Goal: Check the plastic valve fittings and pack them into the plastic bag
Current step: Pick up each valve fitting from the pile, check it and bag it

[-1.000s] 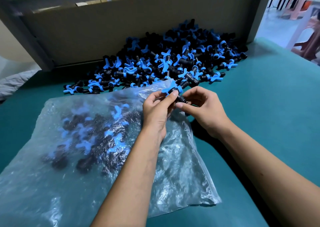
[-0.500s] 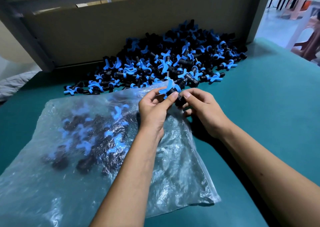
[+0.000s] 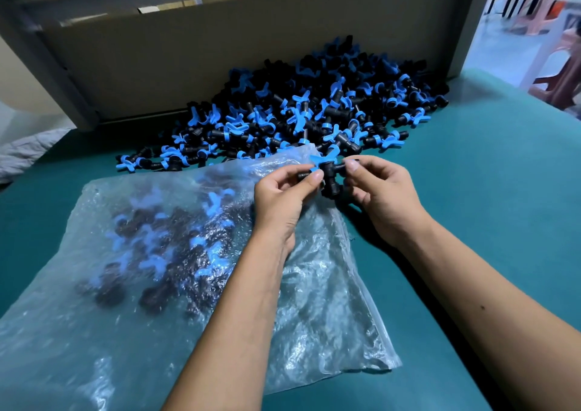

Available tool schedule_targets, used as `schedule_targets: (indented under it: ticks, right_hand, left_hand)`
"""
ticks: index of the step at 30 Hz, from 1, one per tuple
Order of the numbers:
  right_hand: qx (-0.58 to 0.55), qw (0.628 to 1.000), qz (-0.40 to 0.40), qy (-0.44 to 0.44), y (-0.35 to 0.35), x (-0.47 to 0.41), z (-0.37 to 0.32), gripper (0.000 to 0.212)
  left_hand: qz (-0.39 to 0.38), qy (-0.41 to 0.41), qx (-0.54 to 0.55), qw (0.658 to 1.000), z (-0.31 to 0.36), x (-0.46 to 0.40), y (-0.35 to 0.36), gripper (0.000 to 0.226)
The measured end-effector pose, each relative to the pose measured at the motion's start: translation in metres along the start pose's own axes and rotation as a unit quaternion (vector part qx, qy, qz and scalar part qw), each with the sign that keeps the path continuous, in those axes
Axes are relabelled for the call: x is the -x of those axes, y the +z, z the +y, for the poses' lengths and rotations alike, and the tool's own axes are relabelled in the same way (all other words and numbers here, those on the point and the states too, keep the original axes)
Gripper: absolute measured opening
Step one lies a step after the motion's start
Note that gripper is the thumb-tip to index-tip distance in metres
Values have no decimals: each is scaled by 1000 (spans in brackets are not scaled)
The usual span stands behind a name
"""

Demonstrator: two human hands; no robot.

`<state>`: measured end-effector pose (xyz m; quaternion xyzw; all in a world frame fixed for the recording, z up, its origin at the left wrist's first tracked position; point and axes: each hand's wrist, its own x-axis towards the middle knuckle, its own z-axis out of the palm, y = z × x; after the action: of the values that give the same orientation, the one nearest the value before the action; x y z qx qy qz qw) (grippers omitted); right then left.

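Held fitting: black plastic T-shaped valve fitting with a blue winged handle [image 3: 327, 171], raised between both hands just over the bag's upper right corner, near the front edge of the pile.
Left hand: left hand [image 3: 279, 203] pinching one black stub end of the fitting between thumb and curled fingers.
Right hand: right hand [image 3: 382, 195] pinching the opposite stub, fingers curled round it.
Reason for hold: gripped by both ends, probably to leave the blue handle and middle body bare for looking over; judged to be the checking step, packing of this piece not yet done.
Bag: clear crinkled plastic bag [image 3: 314, 322] lying flat on the teal table top [image 3: 487, 222], under the left forearm; a cluster of packed fittings [image 3: 176, 247] showing through its left half, with much flat film beside them.
Bag mouth: cannot tell which edge is open.
Supply: large heap of loose black-and-blue valve fittings [image 3: 314, 112] banked against the grey-brown cardboard wall [image 3: 188, 65], touching the bag's top edge.
Open room: bare teal surface to the right of the bag and right arm; left side taken by the bag; back closed off by the wall.
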<state>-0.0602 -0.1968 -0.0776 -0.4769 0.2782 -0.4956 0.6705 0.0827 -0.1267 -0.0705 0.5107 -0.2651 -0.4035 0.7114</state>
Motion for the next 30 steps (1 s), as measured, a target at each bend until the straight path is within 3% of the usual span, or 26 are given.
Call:
schedule_targets:
  ticks: [2,4,8,10,16,18,22,24,27,29,30]
  right_hand:
    - [-62,996,65,13,-2,-3,-2,4]
    - [-60,995,81,11,-4,-4,-2,4]
    - [89,996,5,-24,-1,1,2,9]
    - [102,994,-11,-21,0,2,1,11]
    - [-1,993,117,-24,-4,-6,2,5]
    - [72,990,101,-64,-3,-5,6,12]
    - [263,956,-18,-129,2,2,10,35]
    - [298,943,-22,-148,2,1,11,35]
    - [214,969,22,-120,3,-1,9,18]
    - [61,997,40,-37,3,-2,3,8]
    - [-31,998,48,19,1,-4,-2,17]
  left_hand:
    - [21,7,3,1000,2,-2,-1,17]
    - [24,10,-4,1000,1,-1,-1,16]
    - [-13,10,-30,999,-3,4,4,14]
    - [-8,9,-29,999,-3,4,4,13]
    - [52,23,-20,998,3,-1,-3,11]
    - [77,41,-9,996,2,2,4,11]
    - [128,92,4,988,-1,7,17,16]
    - [136,105,-9,985,-1,8,22,17]
    - [105,112,-36,988,0,11,26,15]
    - [85,116,-76,987,-1,12,28,23]
    - [90,118,-135,980,-4,13,28,28]
